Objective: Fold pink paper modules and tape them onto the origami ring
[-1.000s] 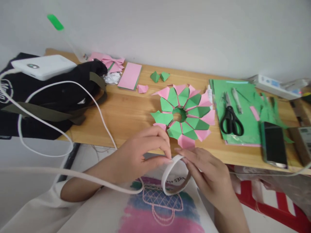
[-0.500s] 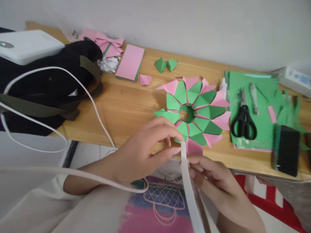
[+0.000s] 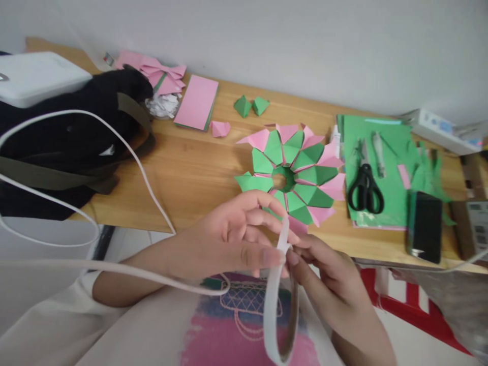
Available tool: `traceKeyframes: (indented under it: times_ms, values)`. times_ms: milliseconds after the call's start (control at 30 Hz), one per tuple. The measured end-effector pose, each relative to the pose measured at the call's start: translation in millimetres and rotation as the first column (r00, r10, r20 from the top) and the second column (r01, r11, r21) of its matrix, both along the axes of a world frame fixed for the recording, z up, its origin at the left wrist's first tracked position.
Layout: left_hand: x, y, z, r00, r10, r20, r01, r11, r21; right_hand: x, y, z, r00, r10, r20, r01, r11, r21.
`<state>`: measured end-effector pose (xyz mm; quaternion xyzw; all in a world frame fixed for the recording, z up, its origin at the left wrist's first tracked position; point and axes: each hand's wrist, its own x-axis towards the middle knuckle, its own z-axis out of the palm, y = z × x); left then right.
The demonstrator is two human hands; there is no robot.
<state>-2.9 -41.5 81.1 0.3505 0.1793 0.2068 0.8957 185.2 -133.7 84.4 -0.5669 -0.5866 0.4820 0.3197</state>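
A roll of white tape (image 3: 271,312) hangs as a narrow ring in front of my chest, held at its top by both hands. My left hand (image 3: 240,239) pinches the tape near its loose end, which sticks up between thumb and fingers. On the roll's right side, my right hand (image 3: 330,277) grips the rim between thumb and fingertips. Just beyond the hands lies a ring-shaped folded paper flower (image 3: 316,175) of green and pink pieces. My left fingers hide part of its near edge.
Black scissors (image 3: 366,190) rest on green paper sheets (image 3: 392,195), beside a black phone (image 3: 425,226). Behind lie two green folded pieces (image 3: 251,105), a pink folded piece (image 3: 220,129) and a pink paper stack (image 3: 197,101). A white cable (image 3: 152,277) crosses my left forearm; a black bag (image 3: 76,137) is left.
My left thumb has come down against the tape and the fingers have spread above it. The roll has turned, so its ring shape now shows. The view has shifted slightly.
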Motion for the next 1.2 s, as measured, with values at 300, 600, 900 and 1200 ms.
traceKeyframes:
  times_ms: [300, 600, 900, 1200]
  values:
    - [11, 12, 54.4, 0.973, -0.107, -0.202, 0.161, 0.949, 0.272, 94, 33, 5.1, 0.387, -0.380, 0.841, 0.529, 0.838, 0.135]
    - [32, 42, 77.4, 0.910, 0.119, -0.398, 0.208, 0.699, 0.684, 145, 79, -36.5, 0.338, -0.294, 0.894, 0.557, 0.828, 0.062]
    - [33, 52, 93.6, 0.867, 0.275, -0.415, 0.240, 0.500, 0.832, 162, 53, -12.2, 0.712, -0.495, 0.497, 0.533, 0.843, 0.075]
    - [32, 56, 119.8, 0.835, 0.377, -0.401, 0.291, 0.317, 0.903, 102, -11, -5.0, 0.902, -0.236, -0.362, 0.316, 0.931, 0.181]
